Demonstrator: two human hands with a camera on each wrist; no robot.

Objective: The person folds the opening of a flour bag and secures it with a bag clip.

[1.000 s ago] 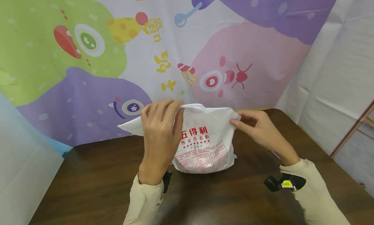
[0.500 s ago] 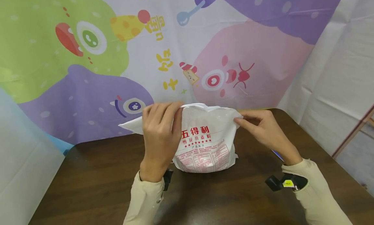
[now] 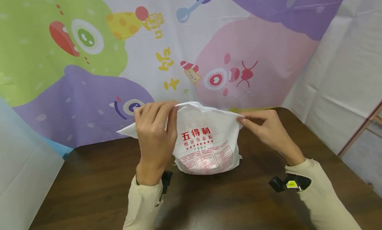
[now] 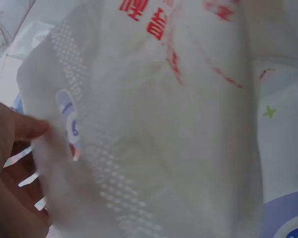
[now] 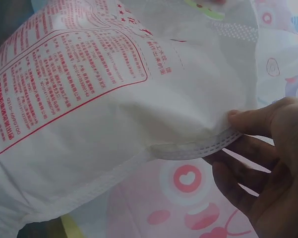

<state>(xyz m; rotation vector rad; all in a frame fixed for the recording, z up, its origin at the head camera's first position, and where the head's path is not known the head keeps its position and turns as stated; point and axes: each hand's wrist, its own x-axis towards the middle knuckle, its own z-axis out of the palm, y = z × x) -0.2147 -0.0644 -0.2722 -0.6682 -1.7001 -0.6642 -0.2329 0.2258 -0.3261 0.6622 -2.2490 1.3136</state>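
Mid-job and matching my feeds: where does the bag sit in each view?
Head: bag at centre, just below the middle.
Left wrist: it fills most of the picture, left hand at its left edge.
Right wrist: upper left across the middle, right hand at its right.
Shared landmark: cartoon backdrop.

Long cream sleeves (image 3: 327,196); two black wrist cameras (image 3: 277,184), right one with bright yellow label (image 3: 291,184).

I face dark brown table (image 3: 89,183); cartoon curtain (image 3: 179,44) behind it; to my right, white sheet (image 3: 325,90) and slanting pole (image 3: 362,127).
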